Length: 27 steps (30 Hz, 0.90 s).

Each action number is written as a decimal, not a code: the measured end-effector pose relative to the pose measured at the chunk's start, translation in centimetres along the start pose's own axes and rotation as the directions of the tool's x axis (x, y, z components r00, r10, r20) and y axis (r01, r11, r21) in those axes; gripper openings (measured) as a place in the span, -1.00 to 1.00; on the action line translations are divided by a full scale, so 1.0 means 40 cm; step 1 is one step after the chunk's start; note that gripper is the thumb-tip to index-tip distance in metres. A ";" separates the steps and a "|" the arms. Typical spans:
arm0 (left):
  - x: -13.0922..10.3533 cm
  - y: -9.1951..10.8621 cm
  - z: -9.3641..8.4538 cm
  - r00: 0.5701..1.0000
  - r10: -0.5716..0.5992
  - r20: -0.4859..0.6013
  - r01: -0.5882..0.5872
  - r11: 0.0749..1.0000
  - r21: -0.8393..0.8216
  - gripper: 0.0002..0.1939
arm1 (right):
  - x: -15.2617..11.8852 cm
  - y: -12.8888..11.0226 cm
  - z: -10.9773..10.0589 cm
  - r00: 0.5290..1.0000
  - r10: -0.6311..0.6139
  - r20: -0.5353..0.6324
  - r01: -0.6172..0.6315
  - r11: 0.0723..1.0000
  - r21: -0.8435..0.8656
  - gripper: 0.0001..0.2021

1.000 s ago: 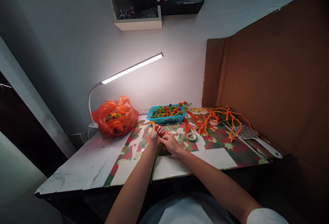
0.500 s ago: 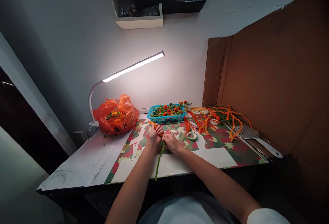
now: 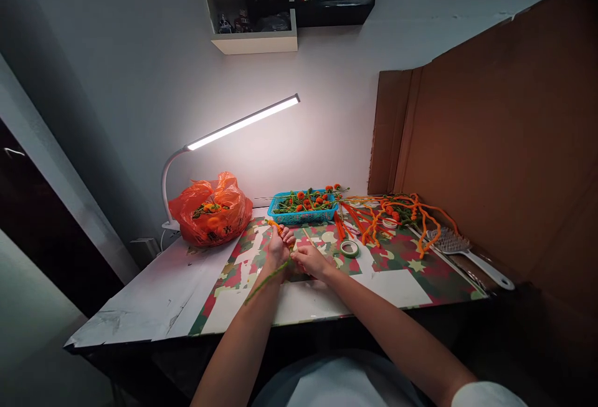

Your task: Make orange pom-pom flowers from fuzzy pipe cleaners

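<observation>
Near the tabletop's (image 3: pixel 154 307) front edge, the left hand (image 3: pixel 279 249) is closed on an orange-tipped stem (image 3: pixel 275 227); the right hand (image 3: pixel 312 261) pinches the green pipe cleaner (image 3: pixel 264 282) against it, tail trailing loose, so wrapping looks partway done; finished flowers fill the blue basket (image 3: pixel 303 214); no writing is legible.

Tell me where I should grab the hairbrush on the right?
Grip the hairbrush by its long white handle, coming from the near right. The handle points toward the table's front edge and lies bare, while the bristled head sits next to the orange pipe cleaners.
</observation>
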State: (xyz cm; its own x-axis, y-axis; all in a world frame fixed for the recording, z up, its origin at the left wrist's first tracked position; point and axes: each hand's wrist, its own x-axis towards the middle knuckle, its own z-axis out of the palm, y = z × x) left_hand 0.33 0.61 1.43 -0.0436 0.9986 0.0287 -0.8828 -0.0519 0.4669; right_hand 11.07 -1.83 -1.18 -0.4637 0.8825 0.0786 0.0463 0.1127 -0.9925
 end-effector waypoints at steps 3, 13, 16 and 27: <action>0.000 0.000 0.000 1.000 0.005 0.005 -0.005 1.000 0.026 -0.59 | 0.002 0.003 0.000 0.999 0.035 0.025 -0.034 0.999 -0.029 -0.78; 0.006 -0.029 0.004 0.988 0.062 -0.143 -0.042 0.989 0.139 -0.63 | -0.059 -0.030 -0.014 0.814 -0.580 0.026 0.524 0.716 -0.460 -0.81; 0.000 -0.041 0.005 0.986 0.102 -0.131 -0.065 0.962 0.265 -0.76 | -0.054 -0.036 -0.016 0.800 -0.599 -0.034 0.519 0.720 -0.461 -0.90; -0.022 -0.052 0.009 0.951 0.295 0.095 -0.272 0.648 0.712 -0.73 | 0.001 -0.032 -0.085 0.757 -0.320 -0.570 0.301 0.945 -0.130 -0.77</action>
State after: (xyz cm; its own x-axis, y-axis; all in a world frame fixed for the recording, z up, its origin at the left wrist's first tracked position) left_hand 2.37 -0.17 0.74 -0.2572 0.9338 0.2485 -0.2270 -0.3084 0.9238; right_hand 14.01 -0.39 0.41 0.1381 0.8921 0.4303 0.0191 0.4320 -0.9017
